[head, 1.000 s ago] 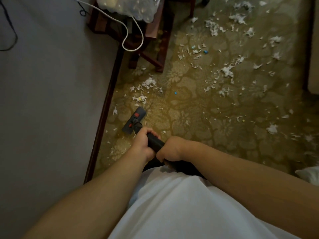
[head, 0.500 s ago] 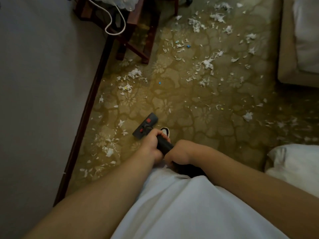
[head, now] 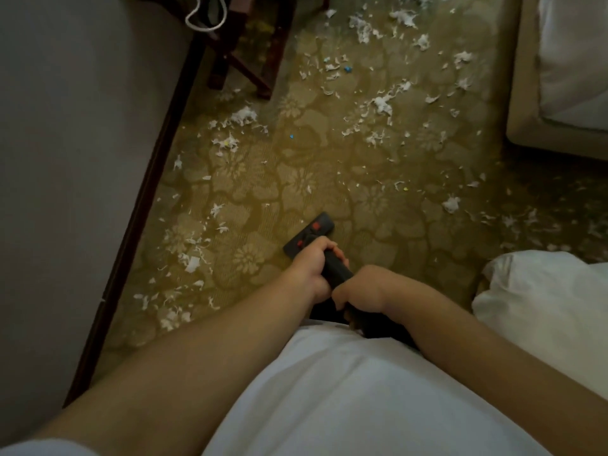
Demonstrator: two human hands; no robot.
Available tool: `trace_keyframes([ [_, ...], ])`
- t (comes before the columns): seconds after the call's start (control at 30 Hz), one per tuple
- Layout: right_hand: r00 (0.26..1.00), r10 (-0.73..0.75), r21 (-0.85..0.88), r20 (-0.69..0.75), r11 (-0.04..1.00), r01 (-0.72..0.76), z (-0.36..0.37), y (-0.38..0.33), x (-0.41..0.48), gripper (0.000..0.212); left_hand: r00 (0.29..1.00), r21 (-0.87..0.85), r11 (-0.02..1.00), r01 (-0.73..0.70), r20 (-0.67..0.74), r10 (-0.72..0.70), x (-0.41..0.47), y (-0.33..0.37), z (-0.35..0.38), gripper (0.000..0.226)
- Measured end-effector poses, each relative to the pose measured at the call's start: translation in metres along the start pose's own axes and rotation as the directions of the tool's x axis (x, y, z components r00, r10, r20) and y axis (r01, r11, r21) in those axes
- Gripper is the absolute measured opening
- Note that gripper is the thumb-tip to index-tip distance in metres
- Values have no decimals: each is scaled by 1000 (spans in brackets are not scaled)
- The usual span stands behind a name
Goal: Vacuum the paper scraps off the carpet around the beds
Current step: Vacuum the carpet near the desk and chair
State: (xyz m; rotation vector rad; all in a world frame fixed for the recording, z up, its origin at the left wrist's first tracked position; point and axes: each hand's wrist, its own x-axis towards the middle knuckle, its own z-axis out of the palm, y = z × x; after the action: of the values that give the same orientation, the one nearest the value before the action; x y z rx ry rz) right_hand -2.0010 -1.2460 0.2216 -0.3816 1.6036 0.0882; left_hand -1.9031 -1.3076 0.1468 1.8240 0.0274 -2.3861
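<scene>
Left hand [head: 311,269] wraps its fingers tight round the black wand [head: 336,269], just above where the wand meets the head [head: 309,232]. Right hand [head: 360,289] grips the same wand just behind it, fingers curled under and knuckles up; the two hands nearly touch. The head lies flat on the carpet [head: 296,179], set at an angle, in a patch with few scraps. It carries two red marks; whether they bear writing is too blurred to tell. White scraps [head: 383,105] litter the patterned carpet: a band along the wall [head: 65,159] left of the head, and thicker clusters farther off near the chair [head: 237,64] legs and toward the bed [head: 526,126] at upper right. A few blue and yellow bits lie among them. A white cord [head: 204,23] hangs by the chair. White bedding [head: 543,307] shows at right, and a white shirt [head: 345,390] fills the bottom.
</scene>
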Motion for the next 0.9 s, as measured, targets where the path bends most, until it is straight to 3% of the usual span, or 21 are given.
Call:
trace_keyframes([
  [0.3, 996, -81, -225, 21, 971, 84, 75, -82, 20, 27, 996, -194, 977, -94, -19, 92, -21, 56, -105, 30],
  [0.67, 988, -110, -442, 112, 885, 148, 262, -248, 48, 12, 962, -364, 897, -251, -200, 188, -67, 162, -325, 30],
  [0.77, 981, -125, -502, 146, 845, 182, 310, -281, 51, 11, 955, -399, 877, -266, -231, 184, -79, 178, -382, 40],
  [0.9, 970, -111, -556, 215, 803, 215, 362, -305, 55, 17, 948, -463, 838, -287, -265, 177, -93, 181, -441, 33],
])
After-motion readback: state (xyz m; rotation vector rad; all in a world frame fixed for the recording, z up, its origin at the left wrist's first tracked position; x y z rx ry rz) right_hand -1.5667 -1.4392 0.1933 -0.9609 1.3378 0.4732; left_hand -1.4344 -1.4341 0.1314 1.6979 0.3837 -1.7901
